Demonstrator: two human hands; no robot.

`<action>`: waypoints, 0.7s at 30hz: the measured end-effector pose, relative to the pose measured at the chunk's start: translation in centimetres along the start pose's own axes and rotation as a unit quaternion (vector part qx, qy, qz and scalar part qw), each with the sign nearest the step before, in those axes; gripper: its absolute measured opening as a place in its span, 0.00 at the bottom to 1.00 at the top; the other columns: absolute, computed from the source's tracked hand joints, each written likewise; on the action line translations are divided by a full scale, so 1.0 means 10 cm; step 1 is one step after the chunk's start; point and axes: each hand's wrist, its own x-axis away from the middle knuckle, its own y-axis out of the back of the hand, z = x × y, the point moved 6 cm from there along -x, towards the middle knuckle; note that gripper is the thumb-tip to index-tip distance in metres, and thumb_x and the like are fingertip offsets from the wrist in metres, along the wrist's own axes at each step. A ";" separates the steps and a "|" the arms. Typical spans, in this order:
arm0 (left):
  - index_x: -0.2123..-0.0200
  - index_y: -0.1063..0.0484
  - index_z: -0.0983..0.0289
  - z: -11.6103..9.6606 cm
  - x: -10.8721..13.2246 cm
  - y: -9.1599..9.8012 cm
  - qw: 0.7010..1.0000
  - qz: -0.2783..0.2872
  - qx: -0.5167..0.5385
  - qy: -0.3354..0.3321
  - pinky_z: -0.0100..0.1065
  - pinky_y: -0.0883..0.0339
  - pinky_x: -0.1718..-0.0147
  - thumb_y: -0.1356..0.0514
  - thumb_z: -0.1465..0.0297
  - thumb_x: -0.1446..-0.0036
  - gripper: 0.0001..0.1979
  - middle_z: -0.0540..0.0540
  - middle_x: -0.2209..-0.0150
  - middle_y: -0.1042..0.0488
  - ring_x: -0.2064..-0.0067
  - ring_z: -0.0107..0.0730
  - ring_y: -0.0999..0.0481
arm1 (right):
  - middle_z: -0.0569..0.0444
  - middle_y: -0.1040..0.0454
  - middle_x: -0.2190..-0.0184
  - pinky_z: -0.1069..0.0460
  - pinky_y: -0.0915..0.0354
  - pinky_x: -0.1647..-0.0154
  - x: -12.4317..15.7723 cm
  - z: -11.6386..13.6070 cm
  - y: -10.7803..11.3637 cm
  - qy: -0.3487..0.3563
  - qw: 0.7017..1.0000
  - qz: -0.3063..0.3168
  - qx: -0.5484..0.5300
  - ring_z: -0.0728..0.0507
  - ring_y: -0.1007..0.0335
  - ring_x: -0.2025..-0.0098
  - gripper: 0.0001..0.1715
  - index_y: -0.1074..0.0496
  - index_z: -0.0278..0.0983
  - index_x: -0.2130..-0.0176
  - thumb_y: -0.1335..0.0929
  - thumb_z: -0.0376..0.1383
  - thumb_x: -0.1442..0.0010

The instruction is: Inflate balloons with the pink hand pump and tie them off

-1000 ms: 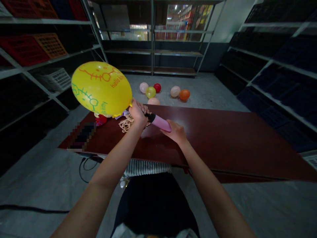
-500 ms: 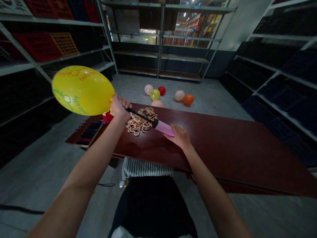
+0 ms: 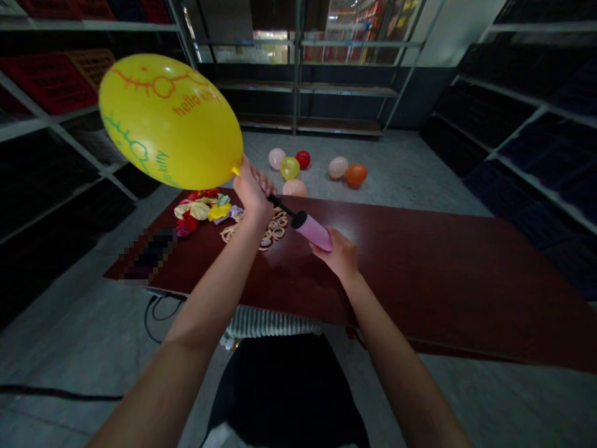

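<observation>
1. The right hand is wrapping around the pink barrel of the pump, closed on its near end above the desk. The barrel is looking smooth and stiff, probably light and a little slippery; a full wrap is suiting it best.
2. The left hand is closing around the far end of the pump's black rod. The rod is seeming thin, so holding in line with the barrel should be sparing it from bending.
3. The balloon is sitting up and left of the left hand, its neck meeting that hand; the fingers are hiding the joint. It is looking taut, nearly weightless and easy to burst; the neck is offering the safest hold, away from nails.
4. Tan loops and, left of them, limp balloons are lying on the desk.
5. Round balloons are resting on the floor beyond.
</observation>
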 end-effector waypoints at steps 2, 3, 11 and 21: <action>0.78 0.52 0.59 0.26 0.10 -0.01 1.000 -0.001 0.003 0.017 0.30 0.57 0.88 0.46 0.58 0.29 0.26 0.43 0.85 0.56 0.88 0.21 0.53 | 0.46 0.18 0.62 0.48 0.29 0.62 0.00 -0.02 0.00 -0.011 1.000 -0.003 -0.002 0.39 0.20 0.63 0.27 0.27 0.35 0.50 0.28 0.51 0.40; 0.78 0.52 0.59 0.37 0.15 -0.01 0.999 -0.005 0.009 0.031 0.30 0.57 0.88 0.45 0.58 0.30 0.26 0.43 0.85 0.56 0.88 0.21 0.53 | 0.45 0.18 0.62 0.48 0.29 0.62 0.01 -0.03 -0.01 -0.013 1.000 -0.003 -0.003 0.38 0.20 0.62 0.28 0.27 0.34 0.50 0.28 0.51 0.40; 0.80 0.51 0.60 0.53 0.16 0.28 0.998 -0.028 0.023 0.060 0.29 0.55 0.88 0.48 0.66 0.29 0.25 0.43 0.87 0.52 0.89 0.22 0.51 | 0.46 0.18 0.58 0.49 0.30 0.61 -0.01 0.04 -0.05 0.021 0.999 0.031 -0.009 0.38 0.19 0.60 0.29 0.27 0.35 0.48 0.28 0.51 0.41; 0.78 0.52 0.60 0.16 0.01 0.91 0.990 -0.115 0.050 0.061 0.28 0.54 0.85 0.47 0.70 0.32 0.22 0.42 0.86 0.52 0.87 0.20 0.51 | 0.46 0.18 0.58 0.50 0.31 0.61 0.01 0.23 -0.11 0.104 0.991 0.075 0.032 0.40 0.20 0.61 0.29 0.27 0.35 0.48 0.28 0.52 0.39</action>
